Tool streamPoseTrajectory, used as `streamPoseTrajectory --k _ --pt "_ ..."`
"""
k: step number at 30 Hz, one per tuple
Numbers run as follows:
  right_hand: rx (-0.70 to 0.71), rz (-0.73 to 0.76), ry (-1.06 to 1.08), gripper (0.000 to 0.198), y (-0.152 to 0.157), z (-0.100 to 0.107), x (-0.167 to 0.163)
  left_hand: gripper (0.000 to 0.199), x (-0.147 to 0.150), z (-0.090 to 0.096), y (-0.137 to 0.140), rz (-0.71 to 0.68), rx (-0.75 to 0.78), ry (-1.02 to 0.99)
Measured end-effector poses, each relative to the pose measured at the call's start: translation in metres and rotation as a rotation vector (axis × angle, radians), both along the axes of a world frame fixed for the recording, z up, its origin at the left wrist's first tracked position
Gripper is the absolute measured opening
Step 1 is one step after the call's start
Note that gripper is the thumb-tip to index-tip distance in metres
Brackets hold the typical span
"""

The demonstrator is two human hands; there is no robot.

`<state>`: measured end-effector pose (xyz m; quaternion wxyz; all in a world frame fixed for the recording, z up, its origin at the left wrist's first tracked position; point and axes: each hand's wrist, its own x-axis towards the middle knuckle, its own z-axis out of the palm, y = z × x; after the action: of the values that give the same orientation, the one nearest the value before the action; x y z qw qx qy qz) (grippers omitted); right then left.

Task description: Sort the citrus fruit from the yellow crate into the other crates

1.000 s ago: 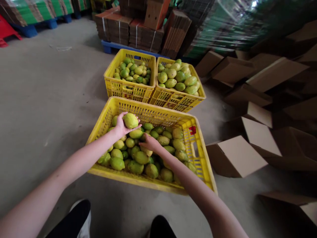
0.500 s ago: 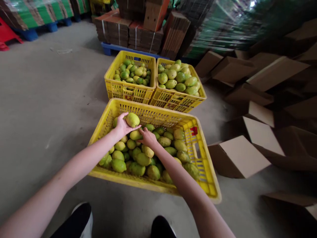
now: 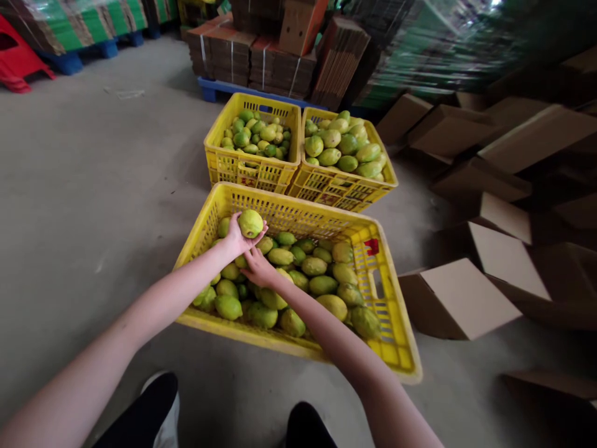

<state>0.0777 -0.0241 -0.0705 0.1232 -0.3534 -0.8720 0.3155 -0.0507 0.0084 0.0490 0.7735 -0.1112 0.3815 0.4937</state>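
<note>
Support the lemon (image 3: 250, 224) from below, as the left hand (image 3: 237, 236) does, palm up and cradling it between thumb and fingers above the far left part of the near yellow crate (image 3: 396, 317). Hold the right hand (image 3: 259, 269) low over the loose lemons (image 3: 314, 266), just beside the left; whether it grips one cannot be determined. Light finger pressure should limit bruising of the skin.

crates (image 3: 394, 298): yellow | fruits (image 3: 250, 223): green to yellow | corner stack (image 3: 91, 28): green-brown stripes | pallet (image 3: 209, 91): blue
</note>
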Motion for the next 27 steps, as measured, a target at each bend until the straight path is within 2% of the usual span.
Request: streamPoseTrajectory --k 3,8,11,14,16,19,21,23,27 --pt "0.023 0.020 0.026 0.065 -0.009 -0.006 -0.002 0.054 0.001 -0.001 -0.002 -0.003 0.015 0.017" --pt "-0.022 -0.064 0.214 0.075 -0.012 -0.007 -0.006 0.044 0.006 0.002 -0.003 0.077 0.098 -0.004" --pt "-0.079 -0.324 0.390 0.077 -0.004 0.004 -0.006 0.026 0.010 0.004 0.000 0.128 0.152 0.002" --pt "-0.085 -0.602 0.519 0.071 0.013 0.025 0.007 0.022 0.010 0.004 0.003 0.152 0.173 0.031" --pt "-0.081 -0.741 0.548 0.064 0.024 0.042 0.022 0.033 0.007 0.004 0.004 0.127 0.187 0.029" --pt "-0.152 -0.924 0.691 0.061 0.032 0.069 0.046 0.063 0.001 0.004 0.003 0.044 0.189 -0.017" --pt "-0.209 -0.915 0.792 0.058 0.029 0.084 0.057 0.069 0.000 0.005 0.002 0.017 0.196 -0.056" --pt "-0.234 -0.852 0.818 0.056 0.021 0.096 0.063 0.066 0.001 0.006 0.001 0.000 0.201 -0.068" --pt "-0.118 -0.701 0.697 0.063 0.003 0.107 0.067 0.040 0.012 0.009 -0.004 -0.018 0.214 -0.028"
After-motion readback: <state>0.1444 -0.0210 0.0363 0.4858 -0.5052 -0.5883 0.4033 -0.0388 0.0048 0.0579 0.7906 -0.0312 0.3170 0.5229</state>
